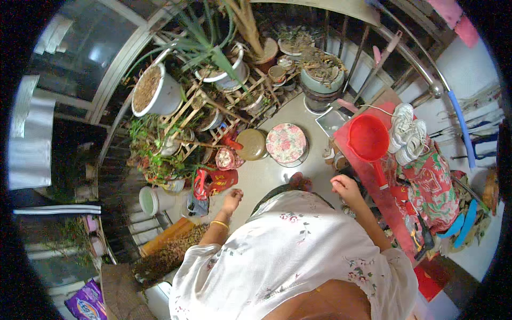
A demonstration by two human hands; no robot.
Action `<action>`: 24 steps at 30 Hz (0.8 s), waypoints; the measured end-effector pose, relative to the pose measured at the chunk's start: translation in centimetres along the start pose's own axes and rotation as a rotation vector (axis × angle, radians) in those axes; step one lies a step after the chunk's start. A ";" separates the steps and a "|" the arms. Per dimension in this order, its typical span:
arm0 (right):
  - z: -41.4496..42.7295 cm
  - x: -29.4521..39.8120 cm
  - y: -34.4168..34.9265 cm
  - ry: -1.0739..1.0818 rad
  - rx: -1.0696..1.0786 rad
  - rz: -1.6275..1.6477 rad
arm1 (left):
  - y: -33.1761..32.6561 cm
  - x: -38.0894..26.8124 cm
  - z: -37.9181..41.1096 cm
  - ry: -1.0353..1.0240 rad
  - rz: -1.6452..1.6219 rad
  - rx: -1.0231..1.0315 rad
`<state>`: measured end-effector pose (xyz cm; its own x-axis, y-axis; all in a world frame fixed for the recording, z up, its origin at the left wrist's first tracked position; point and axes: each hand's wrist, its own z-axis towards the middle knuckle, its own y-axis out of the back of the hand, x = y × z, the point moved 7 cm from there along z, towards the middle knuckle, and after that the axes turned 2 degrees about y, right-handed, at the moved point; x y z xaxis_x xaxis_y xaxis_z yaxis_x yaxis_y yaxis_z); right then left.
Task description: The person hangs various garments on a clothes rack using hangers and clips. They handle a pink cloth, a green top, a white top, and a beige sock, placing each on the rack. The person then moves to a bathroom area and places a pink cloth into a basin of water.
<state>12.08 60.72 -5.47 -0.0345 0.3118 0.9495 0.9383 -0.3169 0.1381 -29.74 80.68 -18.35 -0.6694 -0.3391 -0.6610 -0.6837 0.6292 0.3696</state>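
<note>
My left hand [234,201] hangs above the floor with its fingers loosely curled and nothing visible in it. Nearest to it lies a red plastic bag [222,182] bearing writing. On the other side, my right hand [345,188] is also loosely curled and appears to hold nothing, beside the red-topped table [362,174]. A red plastic ladle [368,138] rests on this table, its handle pointing towards me. Ahead of my feet stands a round stool with a floral cover [286,144]. A lidded tan container [251,144] sits just left of it.
Potted plants crowd a slatted wooden rack [200,98] at the front left. A large glazed planter [322,78] stands by the railing. White shoes [407,132] and a red-and-green patterned bag [432,188] lie on the table. A white bucket [154,201] is at left.
</note>
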 end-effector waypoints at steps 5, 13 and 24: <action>-0.1 -0.8 0.3 0.054 0.011 -0.054 | -0.6 1.0 -2.7 0.226 -0.166 -0.104; 2.3 -4.1 0.2 0.108 0.169 -0.030 | -2.1 6.7 -1.2 0.210 -0.097 -0.076; 9.5 -1.7 -3.4 0.093 0.249 0.001 | -1.2 11.3 4.2 0.191 -0.278 -0.123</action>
<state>12.18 69.76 -10.18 -0.0543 0.2248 0.9729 0.9938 -0.0830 0.0746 -35.29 79.05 -29.04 -0.4870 -0.6179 -0.6173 -0.8695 0.4097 0.2759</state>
